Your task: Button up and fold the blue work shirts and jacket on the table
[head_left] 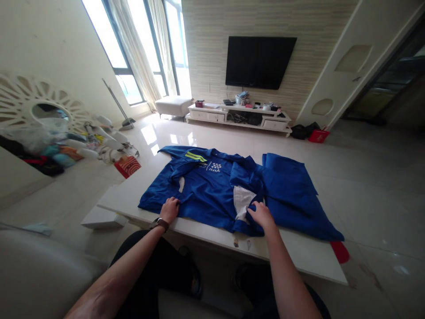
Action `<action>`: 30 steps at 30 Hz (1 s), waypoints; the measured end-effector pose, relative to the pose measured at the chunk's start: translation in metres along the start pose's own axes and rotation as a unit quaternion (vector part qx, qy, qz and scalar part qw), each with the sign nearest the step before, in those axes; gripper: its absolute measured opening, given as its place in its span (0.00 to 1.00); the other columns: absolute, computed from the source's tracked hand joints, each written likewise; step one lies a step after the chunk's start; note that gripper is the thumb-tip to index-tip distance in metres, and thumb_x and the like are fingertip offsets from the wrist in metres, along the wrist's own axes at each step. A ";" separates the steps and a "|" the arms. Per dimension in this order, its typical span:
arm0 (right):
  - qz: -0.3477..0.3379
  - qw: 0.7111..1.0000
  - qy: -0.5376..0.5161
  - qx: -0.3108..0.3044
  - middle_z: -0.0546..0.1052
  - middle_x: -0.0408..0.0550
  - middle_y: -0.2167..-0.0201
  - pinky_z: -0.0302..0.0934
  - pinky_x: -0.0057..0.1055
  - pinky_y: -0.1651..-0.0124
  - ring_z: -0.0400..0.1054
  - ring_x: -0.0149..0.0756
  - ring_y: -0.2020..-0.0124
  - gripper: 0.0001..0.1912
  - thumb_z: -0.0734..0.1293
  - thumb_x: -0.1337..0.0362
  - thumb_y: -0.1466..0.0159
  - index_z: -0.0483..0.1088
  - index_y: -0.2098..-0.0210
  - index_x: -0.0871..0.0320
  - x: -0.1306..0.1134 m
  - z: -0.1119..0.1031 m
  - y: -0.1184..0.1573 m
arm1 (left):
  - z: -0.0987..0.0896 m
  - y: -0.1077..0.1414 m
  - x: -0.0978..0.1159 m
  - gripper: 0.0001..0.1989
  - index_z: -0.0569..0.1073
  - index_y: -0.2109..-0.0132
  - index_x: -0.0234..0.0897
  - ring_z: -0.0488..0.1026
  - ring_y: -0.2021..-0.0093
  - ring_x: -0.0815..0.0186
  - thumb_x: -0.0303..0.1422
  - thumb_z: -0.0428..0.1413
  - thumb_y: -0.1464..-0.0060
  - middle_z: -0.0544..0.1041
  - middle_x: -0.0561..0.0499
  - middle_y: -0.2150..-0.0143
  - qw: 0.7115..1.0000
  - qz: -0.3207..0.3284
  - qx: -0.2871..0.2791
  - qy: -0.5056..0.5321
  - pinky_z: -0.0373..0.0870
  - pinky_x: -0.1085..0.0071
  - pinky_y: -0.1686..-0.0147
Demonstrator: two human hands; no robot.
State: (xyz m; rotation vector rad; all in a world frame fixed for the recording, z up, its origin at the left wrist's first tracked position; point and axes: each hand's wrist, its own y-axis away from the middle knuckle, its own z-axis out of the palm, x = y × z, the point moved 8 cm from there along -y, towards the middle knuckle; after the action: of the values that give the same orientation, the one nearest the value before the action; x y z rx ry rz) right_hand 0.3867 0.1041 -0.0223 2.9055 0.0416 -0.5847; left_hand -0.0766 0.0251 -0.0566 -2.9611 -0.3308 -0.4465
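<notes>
A blue work jacket [206, 195] lies spread on a white table, its collar toward the far side. It has white print on the back and a yellow-green striped band on one sleeve. At its near edge, my left hand [170, 210] rests with curled fingers closed on the cloth. My right hand [260, 213] pinches a fold of the jacket near its right side, beside a turned-out patch of white lining [242, 200]. To the right lies another blue garment [292, 195], folded and partly hanging past the table's edge.
The white table [299, 252] runs across in front of my knees. Left of it, a red patterned bag [128, 166] and piled items lie on the floor. Across the room stand a low white TV cabinet [239, 116], a white stool [173, 105] and a red bag [318, 135].
</notes>
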 end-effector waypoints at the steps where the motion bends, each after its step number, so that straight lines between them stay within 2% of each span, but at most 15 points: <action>1: 0.022 0.999 0.019 -0.035 0.72 0.60 0.45 0.63 0.40 0.44 0.71 0.51 0.46 0.24 0.65 0.51 0.35 0.72 0.45 0.57 0.007 0.006 0.001 | -0.001 -0.002 -0.005 0.11 0.79 0.58 0.38 0.73 0.47 0.52 0.29 0.51 0.39 0.79 0.41 0.52 1.000 -0.012 0.007 0.024 0.71 0.60 0.49; 3: 0.059 0.994 0.029 -0.082 0.70 0.61 0.42 0.64 0.40 0.45 0.72 0.52 0.46 0.27 0.66 0.50 0.35 0.69 0.41 0.56 0.020 0.015 0.003 | -0.006 -0.009 -0.014 0.10 0.78 0.63 0.39 0.75 0.50 0.55 0.27 0.52 0.43 0.80 0.43 0.56 0.996 -0.034 0.018 0.077 0.72 0.62 0.50; 6: 0.098 0.990 0.040 -0.097 0.68 0.63 0.39 0.63 0.43 0.44 0.70 0.56 0.42 0.32 0.67 0.50 0.36 0.65 0.36 0.55 0.031 0.017 0.005 | -0.026 -0.018 -0.024 0.07 0.77 0.62 0.39 0.78 0.57 0.58 0.30 0.54 0.43 0.81 0.46 0.60 0.989 -0.055 0.046 0.129 0.74 0.64 0.53; 9: 0.117 0.985 0.049 -0.114 0.67 0.68 0.37 0.62 0.46 0.42 0.65 0.61 0.37 0.40 0.69 0.47 0.38 0.60 0.32 0.58 0.032 0.020 0.005 | -0.069 -0.004 -0.032 0.12 0.73 0.52 0.38 0.78 0.56 0.57 0.35 0.48 0.36 0.81 0.44 0.56 0.958 -0.087 0.210 0.175 0.75 0.61 0.52; 10: 0.114 0.984 0.050 -0.126 0.65 0.69 0.36 0.61 0.46 0.41 0.63 0.62 0.35 0.44 0.70 0.45 0.40 0.58 0.31 0.59 0.030 0.023 0.005 | -0.080 0.006 -0.028 0.13 0.73 0.50 0.37 0.77 0.53 0.57 0.35 0.47 0.35 0.80 0.42 0.54 0.949 -0.068 0.249 0.181 0.74 0.59 0.49; 11: 0.107 0.983 0.051 -0.139 0.64 0.70 0.35 0.61 0.47 0.40 0.62 0.62 0.34 0.49 0.72 0.43 0.42 0.56 0.30 0.60 0.026 0.027 0.006 | -0.084 0.014 -0.018 0.14 0.72 0.50 0.37 0.77 0.50 0.56 0.34 0.46 0.35 0.79 0.41 0.51 0.953 -0.017 0.247 0.176 0.73 0.58 0.46; 12: 0.098 0.982 0.054 -0.150 0.63 0.70 0.35 0.60 0.47 0.39 0.61 0.62 0.34 0.53 0.74 0.42 0.45 0.54 0.29 0.60 0.022 0.030 0.006 | -0.080 0.022 -0.002 0.13 0.73 0.50 0.38 0.76 0.47 0.57 0.33 0.46 0.35 0.79 0.41 0.49 0.966 0.063 0.195 0.160 0.71 0.57 0.42; 14: 0.082 0.981 0.065 -0.161 0.62 0.70 0.35 0.59 0.47 0.38 0.59 0.61 0.33 0.59 0.77 0.42 0.50 0.52 0.29 0.60 0.015 0.033 0.008 | -0.052 0.046 0.031 0.13 0.75 0.53 0.41 0.74 0.42 0.59 0.29 0.48 0.37 0.79 0.45 0.45 0.966 0.234 0.014 0.112 0.64 0.56 0.34; 16: 0.083 0.980 0.083 -0.159 0.61 0.69 0.34 0.59 0.47 0.38 0.58 0.61 0.32 0.60 0.80 0.46 0.53 0.52 0.30 0.59 0.012 0.033 0.011 | -0.024 0.073 0.040 0.13 0.77 0.51 0.44 0.72 0.38 0.60 0.29 0.50 0.39 0.77 0.48 0.42 0.943 0.304 -0.113 0.076 0.60 0.55 0.31; 17: 0.083 0.980 0.094 -0.155 0.59 0.68 0.32 0.60 0.47 0.39 0.57 0.61 0.32 0.58 0.80 0.48 0.52 0.52 0.30 0.58 0.011 0.032 0.013 | -0.017 0.079 0.037 0.14 0.76 0.49 0.44 0.71 0.37 0.59 0.30 0.51 0.39 0.76 0.48 0.39 0.944 0.296 -0.127 0.069 0.59 0.55 0.30; 20: 0.069 0.981 0.121 -0.134 0.55 0.63 0.30 0.62 0.45 0.42 0.55 0.59 0.31 0.46 0.78 0.55 0.48 0.61 0.34 0.56 0.006 0.030 0.019 | -0.007 0.081 0.022 0.22 0.72 0.38 0.45 0.63 0.30 0.55 0.36 0.55 0.39 0.68 0.45 0.31 0.969 0.223 -0.090 0.063 0.56 0.51 0.29; 24: 0.050 0.983 0.112 -0.136 0.71 0.61 0.41 0.64 0.43 0.45 0.63 0.56 0.36 0.18 0.73 0.64 0.43 0.76 0.53 0.59 0.003 0.032 0.019 | 0.021 0.078 0.014 0.39 0.58 0.26 0.50 0.44 0.23 0.45 0.47 0.58 0.41 0.52 0.47 0.22 0.981 0.149 -0.124 0.009 0.41 0.37 0.29; 27: 0.050 0.985 0.087 -0.139 0.78 0.60 0.51 0.64 0.40 0.51 0.72 0.51 0.48 0.11 0.67 0.66 0.39 0.77 0.57 0.58 0.005 0.019 0.009 | 0.041 0.080 0.013 0.44 0.51 0.24 0.50 0.37 0.22 0.43 0.55 0.56 0.41 0.46 0.47 0.21 0.978 0.116 -0.167 -0.032 0.35 0.34 0.30; 28: 0.059 0.990 0.066 -0.106 0.78 0.60 0.52 0.64 0.39 0.53 0.73 0.50 0.51 0.12 0.63 0.65 0.36 0.76 0.56 0.58 0.005 0.006 0.004 | 0.044 0.081 0.013 0.44 0.50 0.24 0.50 0.36 0.22 0.43 0.56 0.55 0.41 0.44 0.47 0.21 0.977 0.116 -0.172 -0.040 0.34 0.35 0.30; 30: 0.088 0.994 -0.023 0.058 0.78 0.62 0.55 0.63 0.39 0.55 0.73 0.48 0.56 0.17 0.56 0.64 0.32 0.73 0.53 0.60 -0.001 -0.036 0.000 | 0.048 0.083 0.012 0.45 0.48 0.24 0.51 0.35 0.22 0.43 0.58 0.53 0.41 0.43 0.48 0.21 0.976 0.121 -0.172 -0.051 0.34 0.36 0.30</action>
State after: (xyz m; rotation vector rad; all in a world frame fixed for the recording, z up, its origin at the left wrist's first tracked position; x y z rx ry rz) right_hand 0.3995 0.1108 0.0104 2.9636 -0.2596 -0.6421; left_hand -0.0327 -0.0449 -0.1066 -3.3088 0.1135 -0.3515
